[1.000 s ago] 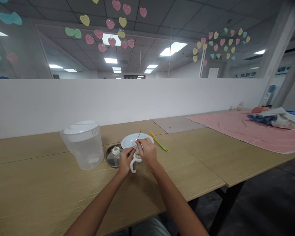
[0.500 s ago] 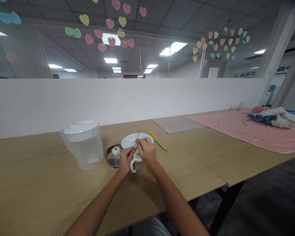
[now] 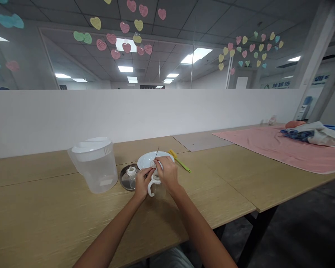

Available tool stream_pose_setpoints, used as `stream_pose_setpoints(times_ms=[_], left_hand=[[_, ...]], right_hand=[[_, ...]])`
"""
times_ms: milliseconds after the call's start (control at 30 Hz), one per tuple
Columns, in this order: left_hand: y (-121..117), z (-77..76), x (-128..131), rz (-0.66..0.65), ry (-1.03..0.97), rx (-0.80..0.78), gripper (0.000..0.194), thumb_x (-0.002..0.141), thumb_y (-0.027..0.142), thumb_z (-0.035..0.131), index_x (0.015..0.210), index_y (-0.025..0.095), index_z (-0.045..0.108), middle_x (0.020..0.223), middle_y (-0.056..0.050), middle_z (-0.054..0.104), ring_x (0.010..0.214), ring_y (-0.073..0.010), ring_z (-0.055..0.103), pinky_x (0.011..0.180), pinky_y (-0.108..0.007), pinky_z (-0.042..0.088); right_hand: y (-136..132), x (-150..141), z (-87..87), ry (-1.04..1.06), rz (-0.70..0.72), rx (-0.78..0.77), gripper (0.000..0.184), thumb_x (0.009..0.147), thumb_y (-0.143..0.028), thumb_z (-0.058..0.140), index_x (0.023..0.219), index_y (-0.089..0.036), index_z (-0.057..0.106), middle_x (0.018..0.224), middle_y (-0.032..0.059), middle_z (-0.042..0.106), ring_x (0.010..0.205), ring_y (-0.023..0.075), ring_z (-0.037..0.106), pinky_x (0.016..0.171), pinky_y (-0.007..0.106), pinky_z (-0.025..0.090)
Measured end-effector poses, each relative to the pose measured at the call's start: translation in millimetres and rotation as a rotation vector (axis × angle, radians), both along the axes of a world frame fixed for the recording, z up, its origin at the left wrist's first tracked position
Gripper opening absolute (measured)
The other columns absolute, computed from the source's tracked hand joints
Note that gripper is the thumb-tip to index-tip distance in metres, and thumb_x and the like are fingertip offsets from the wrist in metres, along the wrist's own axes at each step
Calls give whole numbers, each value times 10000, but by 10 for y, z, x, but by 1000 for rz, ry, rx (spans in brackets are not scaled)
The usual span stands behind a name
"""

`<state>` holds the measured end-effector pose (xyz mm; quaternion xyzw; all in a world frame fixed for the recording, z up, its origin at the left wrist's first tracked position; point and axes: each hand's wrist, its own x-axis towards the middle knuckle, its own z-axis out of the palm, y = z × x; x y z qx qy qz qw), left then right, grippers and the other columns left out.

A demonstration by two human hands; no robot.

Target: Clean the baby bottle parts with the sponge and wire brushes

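Thin stick [image 3: 157, 152] at the hands [image 3: 168, 172], long axis steep, tip up-right

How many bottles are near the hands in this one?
2: a small bottle in the metal dish beside the left hand, and a white-handled bottle below the right hand, partly hidden. The hands may hide others.

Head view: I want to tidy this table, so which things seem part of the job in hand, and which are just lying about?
Likely part of it: small clear piece, between left hand and right hand; thin stick; white-handled bottle; close by, perhaps plate, metal tray, small bottle, brush.

Likely just lying about: pink cloth; crumpled fabrics on it.
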<state>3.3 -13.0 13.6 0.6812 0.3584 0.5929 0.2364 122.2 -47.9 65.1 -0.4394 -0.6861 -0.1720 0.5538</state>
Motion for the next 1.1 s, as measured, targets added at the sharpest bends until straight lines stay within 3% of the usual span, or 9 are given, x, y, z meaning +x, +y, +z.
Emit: stream_pose_setpoints(times_ms=[267, 800, 967, 1100], left_hand=[[8, -12, -2, 13, 23, 21, 247, 760, 335, 548, 834, 149, 692, 861, -86, 694, 817, -214, 605, 786, -340, 446], [14, -18, -2, 1, 8, 25, 240, 770, 328, 540, 856, 167, 697, 883, -81, 695, 833, -216, 608, 798, -343, 448], [8, -9, -5, 6, 22, 25, 245, 773, 330, 535, 842, 160, 699, 867, -82, 696, 820, -217, 608, 788, -346, 450], [-4, -2, -8, -4, 26, 26, 246, 768, 333, 539, 842, 162, 699, 871, -86, 695, 825, -221, 605, 790, -349, 447]], right_hand=[[-7, -8, 39, -8, -31, 17, 198, 862, -155, 404, 774, -193, 578, 720, 19, 637, 725, 152, 551, 944, 375, 327], [-13, 11, 34, 89, 3, 57, 187, 885, -170, 349, 806, -188, 518, 686, 20, 649, 634, 141, 582, 912, 371, 343], [-15, 18, 2, 168, -24, 39, 175, 894, -212, 346, 833, -185, 509, 754, 60, 648, 712, 169, 579, 799, 338, 400], [-31, 19, 10, 172, -24, 50, 147, 883, -225, 383, 822, -191, 513, 681, 36, 629, 746, 176, 563, 798, 332, 393]])
